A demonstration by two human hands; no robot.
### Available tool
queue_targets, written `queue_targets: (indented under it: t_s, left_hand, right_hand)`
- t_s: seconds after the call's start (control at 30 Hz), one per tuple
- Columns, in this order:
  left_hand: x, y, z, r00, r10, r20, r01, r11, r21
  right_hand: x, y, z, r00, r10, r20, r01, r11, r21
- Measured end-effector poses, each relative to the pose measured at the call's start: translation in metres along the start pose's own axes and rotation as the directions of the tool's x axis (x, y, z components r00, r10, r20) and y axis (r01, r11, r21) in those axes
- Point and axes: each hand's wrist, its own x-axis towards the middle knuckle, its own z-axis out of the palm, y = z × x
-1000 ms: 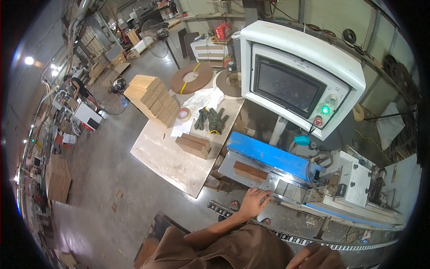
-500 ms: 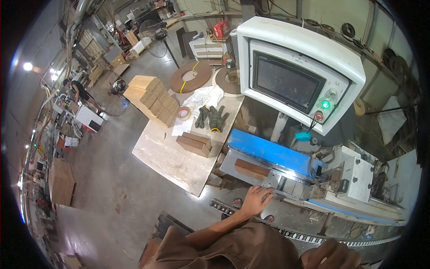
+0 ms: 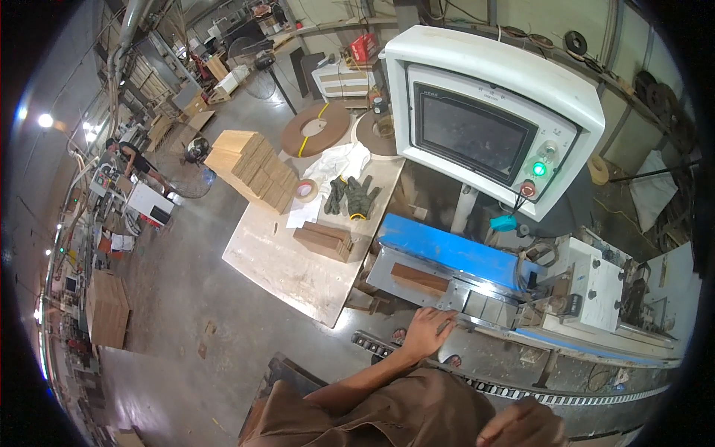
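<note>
My left hand lies palm down on the front edge of the machine's metal infeed table, its fingers stretched and holding nothing. Just beyond it a brown wood strip lies flat on that table, along a blue guard; the hand does not touch the strip. Low in the picture, in front of my brown shirt, is my right hand. It is smeared and cut off by the lower edge, so whether it holds anything is hidden.
On a pale worktable at left are a brown board stack, a tall stack of lighter boards, a tape roll and dark gloves. A white control panel overhangs the machine. A roller rail runs below.
My right hand has shifted a little left and up at the lower edge. My left hand stays on the table edge, and the wood strip has not visibly moved.
</note>
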Motion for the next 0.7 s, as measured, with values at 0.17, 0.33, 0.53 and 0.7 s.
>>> queue_targets:
  t_s: [0.17, 0.33, 0.53, 0.7]
  left_hand:
    - [0.002, 0.003, 0.000, 1.000, 0.016, -0.026, -0.016, 1.000, 0.014]
    - [-0.002, 0.001, 0.001, 0.999, 0.028, -0.017, -0.027, 0.999, 0.036]
    - [0.005, 0.004, -0.002, 0.995, 0.090, 0.048, -0.090, 0.996, 0.002]
    - [0.002, 0.002, -0.001, 0.993, 0.121, 0.010, -0.121, 0.993, 0.000]
  right_hand:
    - [-0.001, 0.029, 0.000, 0.991, -0.063, 0.116, 0.035, 0.972, 0.230]
    - [0.005, 0.021, 0.002, 0.884, -0.106, 0.455, -0.101, 0.908, 0.407]
    - [0.012, 0.021, 0.019, 0.878, -0.106, 0.467, -0.103, 0.911, 0.400]
    - [0.010, 0.024, 0.021, 0.874, -0.239, 0.423, 0.063, 0.919, 0.388]
